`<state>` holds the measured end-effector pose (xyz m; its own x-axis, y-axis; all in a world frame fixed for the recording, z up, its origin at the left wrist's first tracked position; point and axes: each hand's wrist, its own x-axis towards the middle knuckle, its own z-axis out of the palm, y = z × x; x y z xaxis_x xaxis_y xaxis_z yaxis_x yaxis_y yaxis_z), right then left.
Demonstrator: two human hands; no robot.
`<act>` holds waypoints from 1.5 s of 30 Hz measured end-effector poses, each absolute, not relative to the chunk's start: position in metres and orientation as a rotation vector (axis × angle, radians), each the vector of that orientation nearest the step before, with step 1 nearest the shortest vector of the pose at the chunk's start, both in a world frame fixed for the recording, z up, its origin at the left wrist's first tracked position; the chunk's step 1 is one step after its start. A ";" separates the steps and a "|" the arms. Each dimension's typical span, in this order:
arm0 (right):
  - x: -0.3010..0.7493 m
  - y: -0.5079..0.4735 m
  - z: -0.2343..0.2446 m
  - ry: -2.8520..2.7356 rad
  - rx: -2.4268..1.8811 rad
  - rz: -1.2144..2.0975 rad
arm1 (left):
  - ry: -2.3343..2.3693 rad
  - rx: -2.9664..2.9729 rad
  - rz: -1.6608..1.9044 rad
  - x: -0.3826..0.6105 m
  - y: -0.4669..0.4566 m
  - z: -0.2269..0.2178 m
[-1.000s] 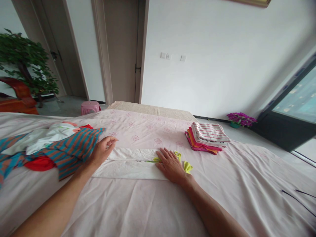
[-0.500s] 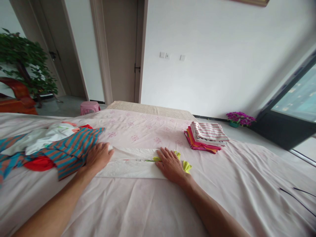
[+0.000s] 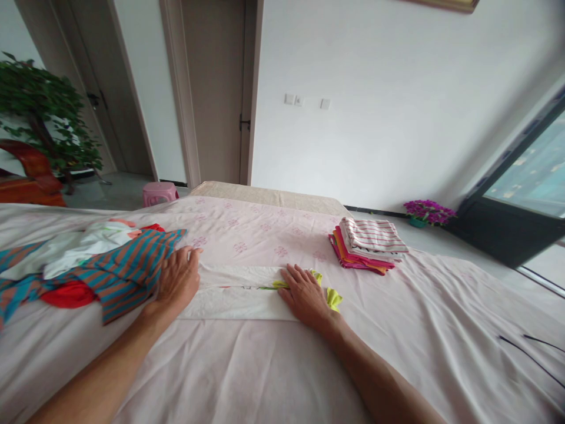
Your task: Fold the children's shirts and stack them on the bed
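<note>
A long, narrow folded white garment (image 3: 247, 303) lies across the bed, with yellow-green bows at its right end and a thin coloured print along its middle line. At its left end my left hand (image 3: 179, 280) is turned partly on edge, its fingers bent round the fabric; the fingertips are partly hidden. My right hand (image 3: 304, 294) lies flat on the garment's right part beside the yellow-green bow (image 3: 333, 299), fingers stretched out. Just left of my left hand is a loose striped blue-and-brown garment (image 3: 128, 265) in a pile with white and red clothes.
A stack of folded clothes (image 3: 368, 244), red-and-white striped on top, sits at the right on the pale pink sheet (image 3: 238, 365). Beyond the bed are a pink stool (image 3: 159, 193), a potted plant (image 3: 42, 112) and purple flowers (image 3: 428, 211). Dark cords (image 3: 529, 359) lie at the right.
My left hand has tilted up onto its edge and shifted slightly right, with the garment's left end drawn slightly right. My right hand has stayed in place.
</note>
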<state>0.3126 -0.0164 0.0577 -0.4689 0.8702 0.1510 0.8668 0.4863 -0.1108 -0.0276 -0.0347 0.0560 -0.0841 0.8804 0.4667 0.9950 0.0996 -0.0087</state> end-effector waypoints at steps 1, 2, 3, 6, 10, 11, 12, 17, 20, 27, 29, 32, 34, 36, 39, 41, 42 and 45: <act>0.313 -0.017 0.058 -2.546 -1.504 0.031 | -1.953 -1.921 -0.524 -0.025 -0.035 0.056; 0.313 -0.017 0.058 -2.549 -1.506 0.034 | -1.870 -2.045 -0.602 -0.022 -0.036 0.057; 0.313 -0.017 0.059 -2.551 -1.506 0.036 | -1.788 -2.195 -0.668 -0.020 -0.036 0.057; 0.313 -0.017 0.059 -2.546 -1.502 0.030 | -1.617 -2.592 -0.737 -0.014 -0.036 0.057; 0.314 -0.017 0.059 -2.541 -1.499 0.025 | -1.737 -2.719 -0.640 -0.012 -0.036 0.058; 0.314 -0.017 0.059 -2.542 -1.497 0.025 | -1.792 -2.700 -0.609 -0.013 -0.036 0.059; 0.314 -0.017 0.059 -2.542 -1.494 0.023 | -1.840 -2.674 -0.573 -0.015 -0.035 0.059; 0.315 -0.016 0.056 -2.543 -1.475 0.017 | -2.022 -2.454 -0.387 -0.024 -0.033 0.058; 0.315 -0.015 0.056 -2.552 -1.482 0.025 | -1.958 -2.393 -0.418 -0.022 -0.035 0.058; 0.315 -0.016 0.057 -2.552 -1.495 0.023 | -2.098 -2.371 -0.392 -0.018 -0.036 0.062; 0.315 -0.016 0.057 -2.559 -1.498 0.027 | -2.195 -2.269 -0.294 -0.023 -0.034 0.062; 0.316 -0.016 0.057 -2.555 -1.495 0.019 | -2.224 -2.157 -0.193 -0.030 -0.033 0.063; 0.316 -0.016 0.057 -2.552 -1.490 0.014 | -2.235 -2.087 -0.132 -0.032 -0.035 0.065; 0.316 -0.016 0.057 -2.552 -1.488 0.014 | -2.277 -2.022 -0.060 -0.031 -0.038 0.069; 0.316 -0.016 0.057 -2.556 -1.483 0.013 | -2.377 -1.955 0.013 -0.026 -0.042 0.078; 0.316 -0.016 0.057 -2.558 -1.481 0.013 | -2.416 -1.938 0.033 -0.025 -0.043 0.082; 0.316 -0.016 0.057 -2.558 -1.480 0.013 | -2.425 -1.934 0.041 -0.026 -0.043 0.083; 0.316 -0.016 0.057 -2.557 -1.481 0.017 | -2.446 -1.943 0.067 -0.032 -0.042 0.080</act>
